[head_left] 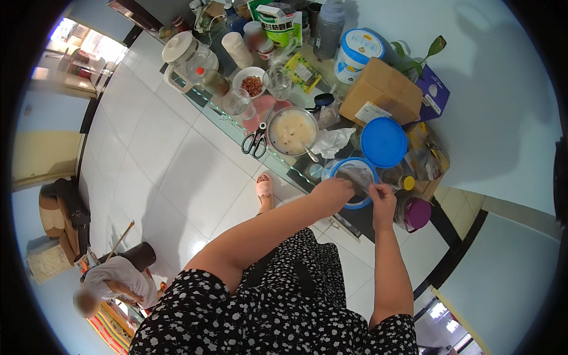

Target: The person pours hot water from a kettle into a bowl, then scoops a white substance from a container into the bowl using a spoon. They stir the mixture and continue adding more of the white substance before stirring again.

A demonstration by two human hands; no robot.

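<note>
I have my left hand (332, 197) and right hand (383, 202) pinched on the bag (358, 174) inside the tub (326, 172) on the tabletop (297, 172). Probably I'm opening it; next calls for gently parting its edges.

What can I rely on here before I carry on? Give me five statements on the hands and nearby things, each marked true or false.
1. The left hand and right hand are both at the clear plastic bag in the blue-rimmed tub. True.
2. The left hand holds the scissors. False: they lie left of the glass bowl.
3. A spoon rests in the glass bowl. True.
4. The round blue lid covers the blue-rimmed tub. False: it is off, beyond the tub.
5. The purple-lidded jar stands to the right of the right hand. True.
</note>
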